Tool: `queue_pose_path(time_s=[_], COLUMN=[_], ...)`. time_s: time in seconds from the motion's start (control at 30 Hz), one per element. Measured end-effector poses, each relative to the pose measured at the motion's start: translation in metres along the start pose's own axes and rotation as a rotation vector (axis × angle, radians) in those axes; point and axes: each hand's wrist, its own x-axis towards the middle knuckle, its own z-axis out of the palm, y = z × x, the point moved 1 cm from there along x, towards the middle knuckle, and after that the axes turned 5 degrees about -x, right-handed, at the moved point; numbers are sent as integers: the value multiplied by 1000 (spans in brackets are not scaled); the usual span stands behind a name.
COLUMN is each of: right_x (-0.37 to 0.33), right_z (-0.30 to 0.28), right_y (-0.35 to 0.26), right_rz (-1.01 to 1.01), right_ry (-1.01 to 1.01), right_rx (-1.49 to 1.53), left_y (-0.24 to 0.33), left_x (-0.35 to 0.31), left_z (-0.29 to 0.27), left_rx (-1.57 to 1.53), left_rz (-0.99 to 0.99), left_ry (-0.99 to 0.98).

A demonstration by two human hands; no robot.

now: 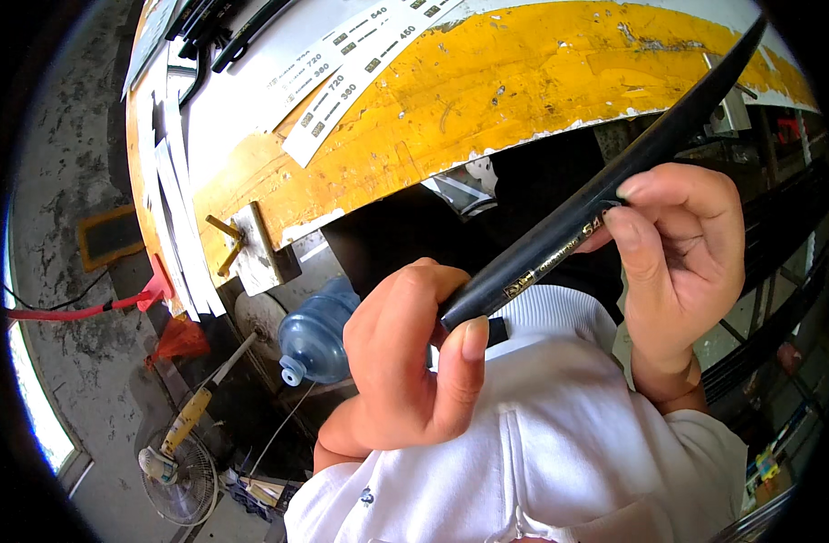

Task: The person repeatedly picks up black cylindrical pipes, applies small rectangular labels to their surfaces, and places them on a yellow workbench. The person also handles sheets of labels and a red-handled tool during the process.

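A long black rod [588, 201] with gold lettering on its side slants across the view, its thick end low at the middle and its far end at the upper right. Wrapped round the thick end is my left hand [412, 357], its thumb laid along the rod's underside. My right hand [684, 258] pinches at the rod further up, thumb and forefinger against the end of the gold lettering. Whether a thin film sits between those fingertips is too small to make out. White strips [346, 104] with printed labels lie on the worktable [487, 100] beyond.
Several black rods [206, 27] lie at the table's far left. A metal clamp [249, 249] stands on its left corner, another bracket [728, 113] at the right. Below are a blue water jug [316, 330], a fan [183, 475] and a red hose [79, 309].
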Motion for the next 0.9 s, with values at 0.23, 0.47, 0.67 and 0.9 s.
queue_pose_path(time_s=[0.23,0.47,0.67,0.9], right_x=[-3,-15,-27,-24], right_z=[5,11,22,30], right_y=[0,-7,-13,-25], right_rz=[30,2,45,-190], right_ry=[6,-124,-241,-342], right_rx=[-106,-52,41,90], left_y=[-1,0,0,0], left_x=[-2,-4,-1,1], left_z=[1,1,2,0], left_rx=[-29,-46,-57,-62], left_rz=[-35,-61,-52,-6], left_ry=[25,16,18,1])
